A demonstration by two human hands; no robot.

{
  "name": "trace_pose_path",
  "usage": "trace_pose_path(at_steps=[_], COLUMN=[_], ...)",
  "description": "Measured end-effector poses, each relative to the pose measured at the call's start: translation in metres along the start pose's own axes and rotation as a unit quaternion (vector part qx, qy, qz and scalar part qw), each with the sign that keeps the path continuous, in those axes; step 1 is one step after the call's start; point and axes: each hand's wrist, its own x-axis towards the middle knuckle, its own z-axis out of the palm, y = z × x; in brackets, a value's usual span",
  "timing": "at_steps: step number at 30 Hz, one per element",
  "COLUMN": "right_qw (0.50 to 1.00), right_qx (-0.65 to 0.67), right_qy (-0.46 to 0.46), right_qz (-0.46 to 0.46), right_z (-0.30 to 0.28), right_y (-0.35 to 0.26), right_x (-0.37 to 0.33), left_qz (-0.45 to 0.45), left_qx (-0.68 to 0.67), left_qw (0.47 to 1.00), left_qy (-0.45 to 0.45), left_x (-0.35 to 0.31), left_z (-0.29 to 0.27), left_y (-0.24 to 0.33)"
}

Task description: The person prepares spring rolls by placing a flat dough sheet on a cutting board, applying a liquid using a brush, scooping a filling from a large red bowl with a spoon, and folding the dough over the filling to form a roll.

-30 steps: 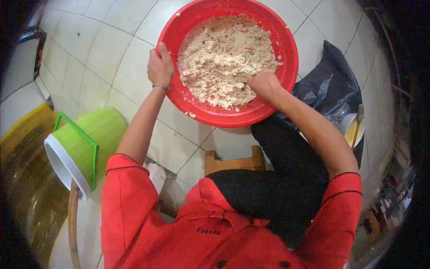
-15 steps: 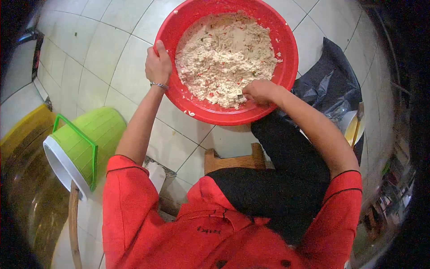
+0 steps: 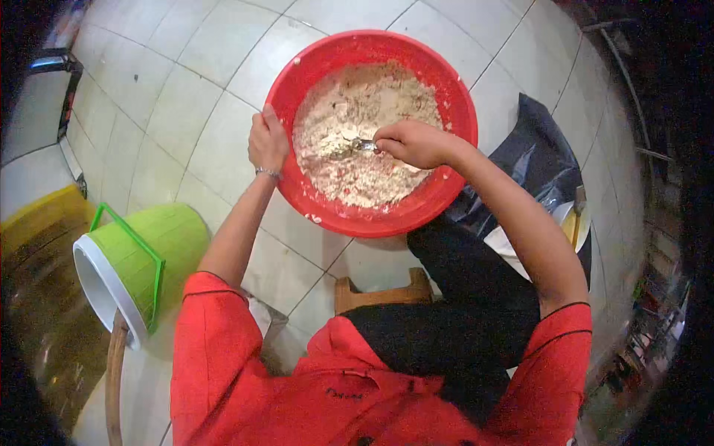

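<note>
A wide red basin point(image 3: 462, 141) is in front of me, above the pale floor tiles. In it lies a loose, floury, crumbly mixture point(image 3: 372, 93) with small reddish bits. My left hand point(image 3: 268, 141) is closed on the basin's left rim, thumb on the inner side. My right hand point(image 3: 413, 143) is over the middle of the basin, fingers wrapped round the handle of a metal spoon point(image 3: 364, 145). The spoon points left, and its bowl end carries or sits in a clump of the mixture, so its shape is partly hidden.
A green bucket point(image 3: 178, 238) lies on its side at the left, a wooden stick point(image 3: 117, 372) by its mouth. Below the basin stands a low wooden stool point(image 3: 383, 297). Black plastic point(image 3: 535, 149) and a bowl with a handled utensil point(image 3: 579, 219) are at the right.
My right hand and the spoon have moved from the basin's near right side to its middle, lifting the spoon into view. My left hand keeps hold of the rim. The whole view has shifted slightly.
</note>
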Motion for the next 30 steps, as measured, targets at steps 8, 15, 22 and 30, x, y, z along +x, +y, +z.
trace_pose_path(at_steps=[8,15,22,30], right_qw=[0.989,0.939,0.879,0.715], right_qx=[0.072,0.238,0.265,0.334], right_qy=[0.126,0.191,0.300,0.430], right_qz=[0.017,0.155,0.260,0.438], right_z=[-0.069,-0.063,0.012,0.194], right_y=[-0.035,-0.039,-0.052,-0.038], right_x=[-0.054,-0.219,-0.446,-0.626], left_qz=[-0.009,0.196,0.299,0.522], left_qx=[0.005,0.117,0.123,0.097], left_qw=[1.000,0.974,0.946,0.846], left_qy=[-0.013,-0.015,0.015,0.052], left_x=[-0.001,0.011,0.113,0.079], left_z=[-0.008,0.029,0.051,0.032], left_y=[0.005,-0.011,-0.118,-0.078])
